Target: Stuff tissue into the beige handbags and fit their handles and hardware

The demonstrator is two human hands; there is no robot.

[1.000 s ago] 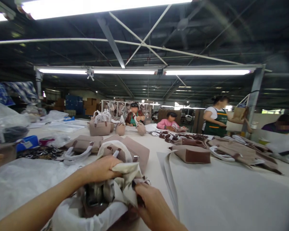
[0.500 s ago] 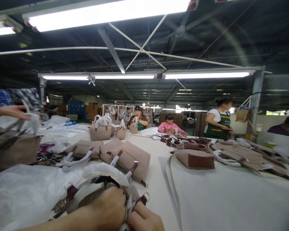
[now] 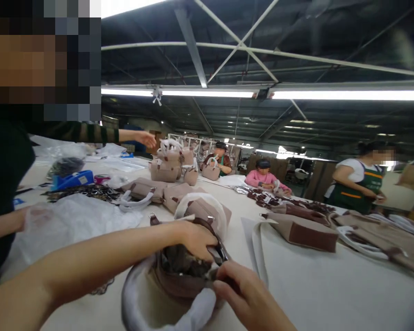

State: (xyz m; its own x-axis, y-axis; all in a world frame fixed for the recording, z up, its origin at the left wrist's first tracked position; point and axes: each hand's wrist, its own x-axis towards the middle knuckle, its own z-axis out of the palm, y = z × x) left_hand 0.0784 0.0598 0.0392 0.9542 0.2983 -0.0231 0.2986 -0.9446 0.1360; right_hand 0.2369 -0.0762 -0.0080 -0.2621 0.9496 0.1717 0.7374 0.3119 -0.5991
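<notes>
**Desk:** Set the scene for me.

**Operator:** I see a factory hall under dark steel trusses and long fluorescent tube lights (image 3: 207, 93). A wide cream-covered worktable (image 3: 331, 289) runs away from the camera, scattered with finished taupe handbags with brown trim (image 3: 165, 171) standing at the far end and flat ones nearer in.

**Desk:** And the hands?

**Operator:** Both are on a small taupe handbag with brown leather trim (image 3: 182, 276), which sits at the near edge of the table, bottom centre of my view, with its white-wrapped handle (image 3: 148, 299) curving round the front. My left hand (image 3: 196, 239) reaches across from the left and is closed over the bag's open top, fingers curled onto the rim. My right hand (image 3: 241, 289) comes up from below, thumb and forefinger pinched tight on the bag's near right edge; the exact part it pinches I cannot tell through the blur.

**Desk:** Anyone else in frame?

**Operator:** A co-worker in a dark top with a striped sleeve (image 3: 89, 132) stands close on the left, one arm stretched toward the standing bags, the other hand resting on a sheet of white plastic wrap (image 3: 72, 225). Beyond that sheet lies a blue box (image 3: 72, 179). Across the table sit a person in a pink top (image 3: 262, 178) and another behind a bag, and a person in a green apron (image 3: 359, 188) stands at right. A brown-ended flat bag (image 3: 303, 230) lies just right of my hands.
</notes>
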